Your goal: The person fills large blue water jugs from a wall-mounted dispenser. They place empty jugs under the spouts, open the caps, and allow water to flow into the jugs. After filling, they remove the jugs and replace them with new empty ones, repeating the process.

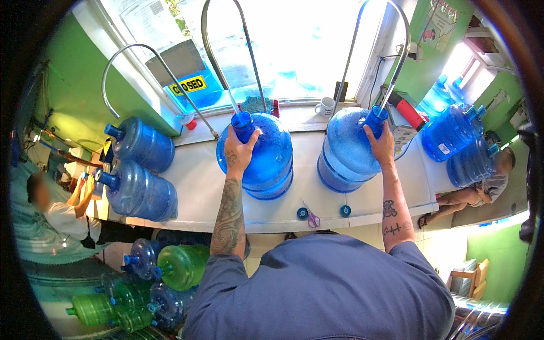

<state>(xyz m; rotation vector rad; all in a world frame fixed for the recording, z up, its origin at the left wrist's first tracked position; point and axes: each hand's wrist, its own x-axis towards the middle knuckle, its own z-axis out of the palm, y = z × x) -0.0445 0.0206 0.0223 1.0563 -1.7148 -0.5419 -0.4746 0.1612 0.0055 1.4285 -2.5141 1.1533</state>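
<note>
Two large blue water jugs stand upright on the white counter [195, 199]. My left hand [241, 148] grips the neck of the left jug [267, 170]; my right hand [380, 142] grips the neck of the right jug [346, 157]. Water runs into the left jug's mouth from a curved metal spout [214, 63], and another curved spout [399, 63] pours into the right jug. Near the counter's front edge lie a blue cap [302, 213], purple-handled scissors [313, 219] and a second blue cap [345, 211].
Two blue jugs [142, 191] stand on the counter at left, below a third spout [127, 46]. A white mug [325, 107] is on the window ledge. More blue jugs [448, 131] are at right; green and blue jugs [182, 267] lie lower left. People sit or stand at both sides.
</note>
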